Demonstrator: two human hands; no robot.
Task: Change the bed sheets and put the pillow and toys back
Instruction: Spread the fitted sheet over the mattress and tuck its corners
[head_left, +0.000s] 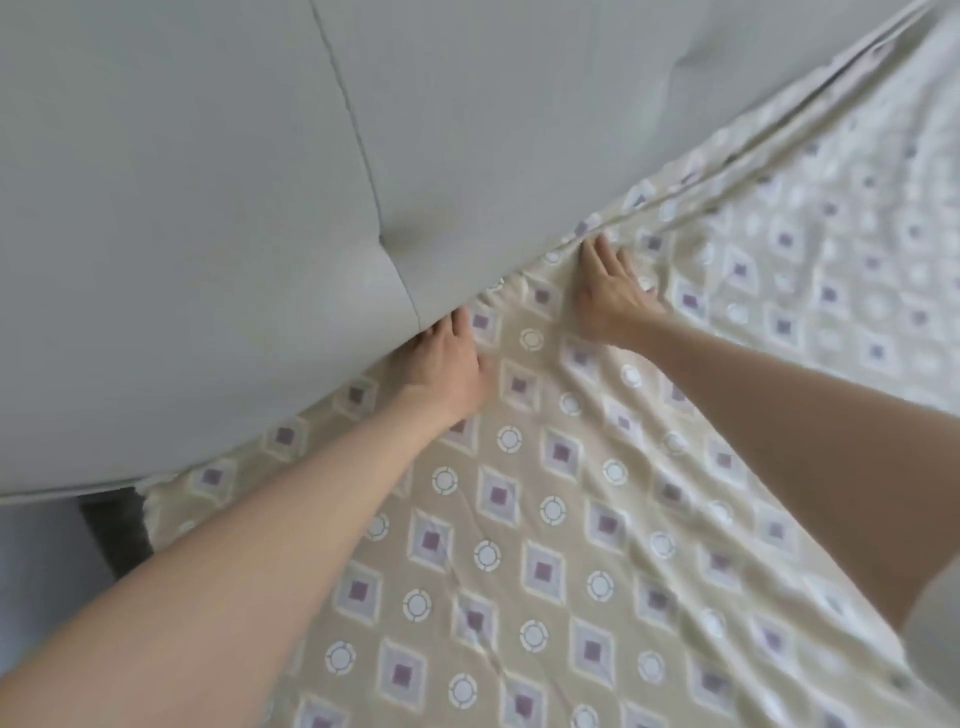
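Bed sheet (524, 519), beige with purple-centred diamonds and white rings, lies spread over the bed and fills the lower right of my head view; its far edge runs along the foot of a grey padded headboard (208, 208), gathered into long folds toward the upper right; left hand (449, 364) lies flat on the sheet, fingers straight and close together, tips at the line where sheet meets headboard and partly hidden in that crease; right hand (615, 293) sits further along the same line, apart from the left, palm down on the cloth, fingers straight and slightly spread, tips touching a ridge of bunched fabric just beside the headboard; neither hand curls round anything that I can see; sheet lies under both palms and stretches back toward me beneath both forearms; stitched seam (363, 156) runs down the headboard and ends near the left fingertips; at lower left the sheet's edge meets a dark gap (111, 519); right side is blurred.
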